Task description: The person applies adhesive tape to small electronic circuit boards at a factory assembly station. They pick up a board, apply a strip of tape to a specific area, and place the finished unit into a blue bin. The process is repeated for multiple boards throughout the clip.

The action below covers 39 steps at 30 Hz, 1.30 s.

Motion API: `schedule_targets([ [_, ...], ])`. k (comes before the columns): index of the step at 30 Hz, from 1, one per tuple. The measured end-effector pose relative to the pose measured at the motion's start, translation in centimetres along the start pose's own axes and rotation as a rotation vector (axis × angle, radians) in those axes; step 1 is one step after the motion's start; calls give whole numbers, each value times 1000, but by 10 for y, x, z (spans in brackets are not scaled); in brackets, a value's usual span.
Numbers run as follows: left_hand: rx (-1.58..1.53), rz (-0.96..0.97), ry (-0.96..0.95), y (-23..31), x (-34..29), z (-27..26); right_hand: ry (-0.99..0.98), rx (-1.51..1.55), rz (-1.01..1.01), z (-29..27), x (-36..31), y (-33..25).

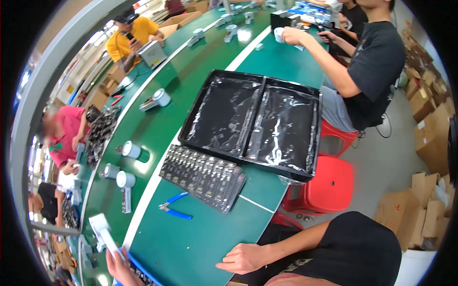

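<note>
My right hand [243, 258] rests palm down on the near edge of the green table [191, 248], fingers loosely curled and holding nothing. My left hand [120, 268] sits at the lower left edge of the view, gripping a flat white device [106, 234] that sticks up from it. Between the hands and farther up the table lie blue-handled pliers [175, 209]. Beyond them is a dark panel of small circuit boards [202, 177] in shiny wrapping. Behind the panel lie two shallow black trays [253, 119] lined with glossy film, side by side.
Several white cylindrical parts [125, 180] lie on the darker belt strip at the left. A person in a black shirt [377, 62] works at the table's right side, beside red stools [329, 183]. Cardboard boxes [420, 214] crowd the floor at right. People in yellow [131, 38] and pink [64, 133] sit opposite.
</note>
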<state>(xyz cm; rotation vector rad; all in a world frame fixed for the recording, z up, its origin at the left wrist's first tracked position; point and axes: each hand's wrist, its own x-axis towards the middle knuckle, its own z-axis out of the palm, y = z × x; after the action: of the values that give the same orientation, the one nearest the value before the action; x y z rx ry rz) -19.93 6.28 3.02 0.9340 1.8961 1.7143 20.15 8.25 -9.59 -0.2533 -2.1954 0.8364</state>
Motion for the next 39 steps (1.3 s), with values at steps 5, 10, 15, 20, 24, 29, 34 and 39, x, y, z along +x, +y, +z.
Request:
schedule_targets([
  [5, 599, 13, -135, 24, -149, 25, 143, 82, -4, -1, -1, -3],
  [10, 495, -153, -273, -13, -220, 45, 210, 53, -20, -2, -2, -2],
  [15, 584, 278, -336, -32, -227, 63, 156, 30, -17, -1, -4, -1],
  [20, 679, 415, -355, -20, -217, 64, 53, -142, -60, 0, -1, 1],
  [24, 699, 357, -145, -29, -206, 65, -10, -254, -51, -12, 12, -7],
  [29, 520, 334, -93, -13, -194, 92, 5, -144, 36, -21, 20, -9],
  [34, 477, 376, -71, -12, -200, 92, 37, -50, 150, -16, 26, -14],
  [39, 449, 375, -48, -8, -195, 100, 53, 6, 199, -18, 34, -18],
])
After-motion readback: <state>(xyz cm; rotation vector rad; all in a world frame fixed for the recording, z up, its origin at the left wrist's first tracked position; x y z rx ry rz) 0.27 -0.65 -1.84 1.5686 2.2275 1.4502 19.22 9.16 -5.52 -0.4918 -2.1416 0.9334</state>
